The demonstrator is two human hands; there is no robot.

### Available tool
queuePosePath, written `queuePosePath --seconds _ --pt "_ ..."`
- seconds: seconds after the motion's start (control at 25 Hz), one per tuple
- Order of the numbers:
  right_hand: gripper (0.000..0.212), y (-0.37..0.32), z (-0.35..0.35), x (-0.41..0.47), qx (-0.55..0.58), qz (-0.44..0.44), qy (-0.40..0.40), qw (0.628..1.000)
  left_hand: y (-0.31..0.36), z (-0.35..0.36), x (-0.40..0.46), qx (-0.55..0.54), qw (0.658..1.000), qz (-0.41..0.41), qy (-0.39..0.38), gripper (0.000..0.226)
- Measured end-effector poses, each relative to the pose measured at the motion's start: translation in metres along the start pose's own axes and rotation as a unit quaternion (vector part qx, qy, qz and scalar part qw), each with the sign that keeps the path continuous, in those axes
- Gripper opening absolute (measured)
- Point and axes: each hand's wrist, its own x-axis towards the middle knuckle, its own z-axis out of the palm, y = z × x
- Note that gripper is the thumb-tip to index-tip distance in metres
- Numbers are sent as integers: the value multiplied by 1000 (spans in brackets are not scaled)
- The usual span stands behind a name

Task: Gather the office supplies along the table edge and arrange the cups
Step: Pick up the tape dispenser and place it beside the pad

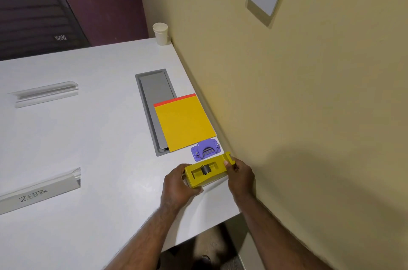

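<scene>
- The fingers of the right hand are pinched on the cutter end of the yellow tape dispenser, thumb on the near face and the rest wrapped behind it; the left hand is cupped round the opposite, blunt end, its fingers curled under the lower corner. Both hands are closed on the dispenser.
- The dispenser lies between the two sets of fingers, at the wall-side edge of the white bench. Whether its base rests flat on the bench or is slightly lifted I cannot tell.
- Just beyond the fingers, almost touching the dispenser's far side, sits a purple hole punch. Past that lies a yellow pad with a red top strip, partly covering a grey cable hatch.
- Well beyond the fingers, at the bench's far corner against the wall, stands a single paper cup, upright.
- Handling, as a judgement: the dispenser is a stiff moulded body, probably weighted in the base, so it should slide or lift without flexing. The blunt end and long flat sides are the safe places to hold. The cutter end under the right fingers likely carries a serrated blade, so the grip there should stay on the sides.
- The smooth bench top looks slippery, so a push could send the dispenser into the punch.
</scene>
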Motion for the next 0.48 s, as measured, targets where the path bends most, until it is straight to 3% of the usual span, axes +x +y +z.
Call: queuePosePath --seconds 0.48 --pt "21 2 1 10 -17 15 -39 999 -10 7 13 9 1000 -1 -10 70"
